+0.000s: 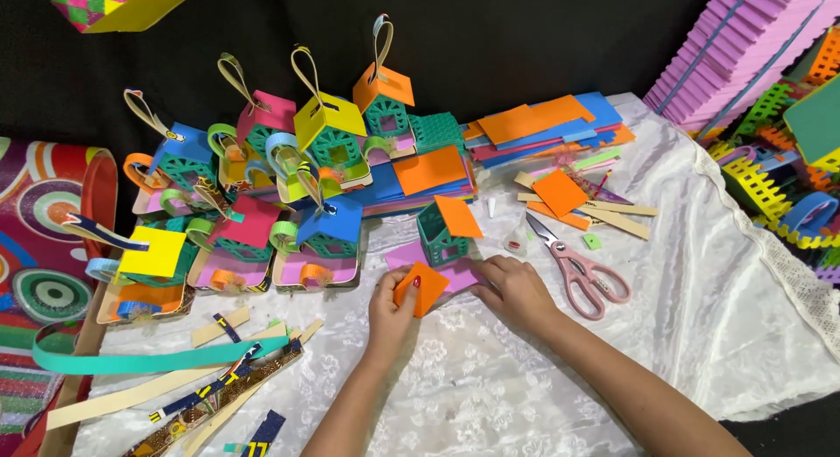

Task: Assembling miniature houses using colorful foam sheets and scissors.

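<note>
The scene is brightly and evenly lit from above, so the colours read vivid and saturated. Shadows are soft and short; the hands cast only a faint shade on the white lace cloth (542, 369), which looks slightly washed out at right. The black backdrop (525, 37) swallows detail. Focus is sharp in the middle; the edges bend with wide-angle distortion.
</note>
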